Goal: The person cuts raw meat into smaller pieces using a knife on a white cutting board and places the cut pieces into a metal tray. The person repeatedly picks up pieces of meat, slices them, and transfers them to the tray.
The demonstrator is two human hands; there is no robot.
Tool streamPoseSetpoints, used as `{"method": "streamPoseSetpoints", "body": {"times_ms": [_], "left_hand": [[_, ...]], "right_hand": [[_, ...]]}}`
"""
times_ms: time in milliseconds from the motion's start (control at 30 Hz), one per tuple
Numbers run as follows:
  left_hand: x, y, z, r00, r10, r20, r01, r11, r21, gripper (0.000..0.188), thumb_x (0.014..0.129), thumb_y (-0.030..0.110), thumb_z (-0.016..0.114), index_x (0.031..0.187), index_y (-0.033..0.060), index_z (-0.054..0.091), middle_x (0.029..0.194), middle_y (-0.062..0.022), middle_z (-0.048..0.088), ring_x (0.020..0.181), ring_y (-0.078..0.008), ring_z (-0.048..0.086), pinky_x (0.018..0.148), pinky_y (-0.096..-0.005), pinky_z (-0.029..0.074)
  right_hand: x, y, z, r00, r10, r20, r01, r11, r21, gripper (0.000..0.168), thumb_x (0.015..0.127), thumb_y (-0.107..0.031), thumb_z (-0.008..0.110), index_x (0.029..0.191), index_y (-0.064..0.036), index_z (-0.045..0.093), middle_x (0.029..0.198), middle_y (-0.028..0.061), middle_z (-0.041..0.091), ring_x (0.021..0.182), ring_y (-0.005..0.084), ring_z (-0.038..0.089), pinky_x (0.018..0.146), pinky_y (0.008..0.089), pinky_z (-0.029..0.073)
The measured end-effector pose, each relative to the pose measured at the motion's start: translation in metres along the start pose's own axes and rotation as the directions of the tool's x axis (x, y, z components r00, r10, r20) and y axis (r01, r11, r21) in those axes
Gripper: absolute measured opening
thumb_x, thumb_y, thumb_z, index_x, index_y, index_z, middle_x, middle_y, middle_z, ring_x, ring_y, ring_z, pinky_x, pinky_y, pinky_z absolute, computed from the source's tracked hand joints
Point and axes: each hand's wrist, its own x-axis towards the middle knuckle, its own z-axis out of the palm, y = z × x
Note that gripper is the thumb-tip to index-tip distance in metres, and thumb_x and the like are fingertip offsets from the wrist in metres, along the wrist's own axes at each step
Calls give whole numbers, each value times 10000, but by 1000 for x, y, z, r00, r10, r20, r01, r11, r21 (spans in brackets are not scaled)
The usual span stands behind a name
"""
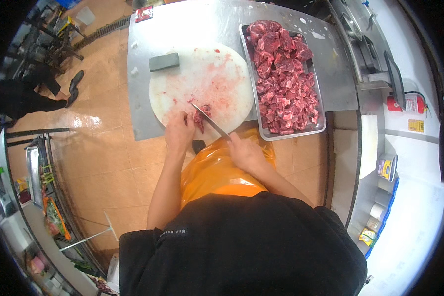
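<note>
My right hand [244, 151] grips the handle of a knife [212, 124], whose blade slants up and left over a small piece of raw red meat [201, 117]. This meat lies near the lower edge of a round white cutting board [170, 88]. My left hand [180, 129] rests at the board's edge, its fingertips against or just beside the meat; whether they pinch it is unclear. Blood smears mark the board. A grey sharpening stone [164, 62] lies at its upper left. Right of the board, a metal tray [323, 125] holds a heap of raw meat chunks [281, 77].
The board and tray stand on a stainless steel table [140, 125]. A red packet [144, 13] lies at its far left corner. Another person's dark shoe [74, 87] shows at left. Shelves flank both sides; a fire extinguisher [405, 103] is at right.
</note>
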Motion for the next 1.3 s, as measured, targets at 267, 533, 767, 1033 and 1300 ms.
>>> {"method": "streamPoseSetpoints", "body": {"times_ms": [267, 533, 767, 1033, 1300], "left_hand": [[-2, -1, 21, 921, 366, -135, -385, 907, -171, 254, 833, 41, 678, 1084, 4, 673, 1074, -189, 641, 1003, -407, 631, 877, -463, 528], [9, -9, 30, 930, 364, -58, -368, 913, -174, 231, 807, 23, 672, 1036, -9, 685, 1056, -202, 641, 975, -423, 632, 851, -474, 527], [8, -9, 30, 945, 312, -103, -324, 935, -145, 158, 879, 74, 649, 1016, -1, 673, 1022, -202, 639, 937, -412, 640, 814, -481, 526], [6, -13, 19, 929, 369, 11, -370, 929, 6, 212, 882, 109, 690, 1064, 1, 669, 995, -187, 657, 931, -356, 653, 807, -438, 534], [11, -11, -14, 999, -50, 14, 42, 622, -782, 172, 911, 19, 623, 1059, -41, 687, 898, -101, 721, 824, -135, 702, 729, -250, 538]], "right_hand": [[7, -10, 9, 994, -105, 15, 106, 977, -185, 156, 964, -125, 478, 1042, 11, 480, 808, 278, 695, 809, 442, 712, 704, 555, 557], [102, -34, 29, 935, -320, -152, 300, 943, -141, 119, 955, -78, 475, 1028, 16, 480, 846, 268, 696, 817, 430, 716, 685, 540, 575], [22, 12, 8, 987, -125, 102, 139, 978, -153, 211, 915, -45, 488, 1105, 33, 437, 822, 292, 687, 799, 478, 698, 702, 561, 558], [86, -16, 22, 946, -289, -148, 286, 957, -43, 186, 937, -92, 514, 1067, 41, 510, 916, 295, 696, 899, 462, 696, 786, 553, 561], [45, 29, 4, 996, -61, 60, 54, 992, 110, 265, 980, -212, 529, 1110, 17, 557, 1000, 313, 683, 976, 485, 663, 835, 565, 525]]}}
